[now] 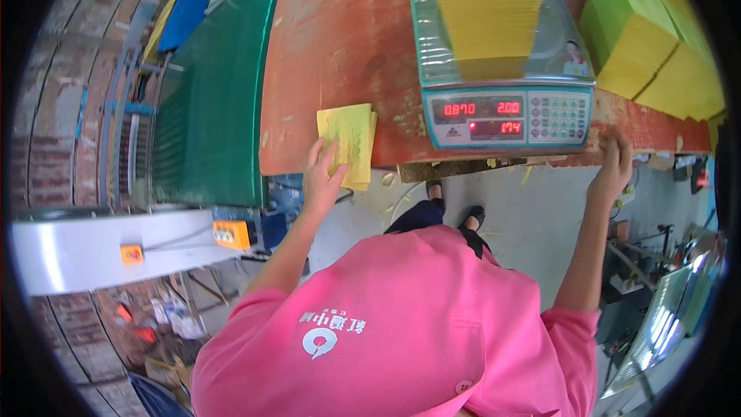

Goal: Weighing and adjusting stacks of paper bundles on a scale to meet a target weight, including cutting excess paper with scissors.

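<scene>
My left hand [320, 176] is at the front edge of the red-brown table, closed on a small sheaf of yellow paper sheets [349, 135]. The sheaf reaches over the table edge, its sheets slightly fanned. My right hand [613, 164] rests at the table's front edge, just right of the scale, with its fingers stretched onto the wood and nothing visible in them. Between the hands stands a teal digital scale [508, 117] with lit red digits and a keypad. A tall stack of yellow paper [486, 15] stands on its metal pan.
Green-yellow paper bundles [637, 38], one tied with a dark band, stand right of the scale. A shiny green sheet [216, 100] covers the surface left of the red-brown table [332, 31]. A white beam [85, 251] with orange boxes runs at the lower left. Scraps litter the grey floor.
</scene>
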Demonstrator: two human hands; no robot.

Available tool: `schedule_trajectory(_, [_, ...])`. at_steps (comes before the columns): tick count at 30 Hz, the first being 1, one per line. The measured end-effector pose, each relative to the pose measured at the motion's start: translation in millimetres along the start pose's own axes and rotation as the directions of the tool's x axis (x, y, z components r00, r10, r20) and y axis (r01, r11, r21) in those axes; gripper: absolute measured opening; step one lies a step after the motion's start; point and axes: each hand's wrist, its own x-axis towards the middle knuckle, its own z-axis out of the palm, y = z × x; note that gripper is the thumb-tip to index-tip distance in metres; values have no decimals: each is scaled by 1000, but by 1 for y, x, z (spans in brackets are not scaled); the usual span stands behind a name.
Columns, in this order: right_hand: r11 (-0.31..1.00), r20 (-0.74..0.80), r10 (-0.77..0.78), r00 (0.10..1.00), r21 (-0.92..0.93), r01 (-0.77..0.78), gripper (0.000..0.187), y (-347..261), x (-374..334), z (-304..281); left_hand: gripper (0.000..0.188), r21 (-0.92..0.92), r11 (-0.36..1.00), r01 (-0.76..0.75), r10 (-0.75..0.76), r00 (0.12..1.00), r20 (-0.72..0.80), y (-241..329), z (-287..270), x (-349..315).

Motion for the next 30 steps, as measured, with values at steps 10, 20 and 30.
schedule_trajectory(10, [730,872,431,232,-186,-658,38,4,-219,154,40,-777,25,630,-600,631,492,-22,16,-42])
schedule_trajectory(20, [848,843,270,465,21,-530,30,-39,-237,253,35,-813,539,221,-166,974,155,-21,-48,-7])
schedule_trajectory(30, [990,747,-77,660,-20,138,38,-42,-210,327,44,-824,561,-72,-52,991,-121,-43,-22,70])
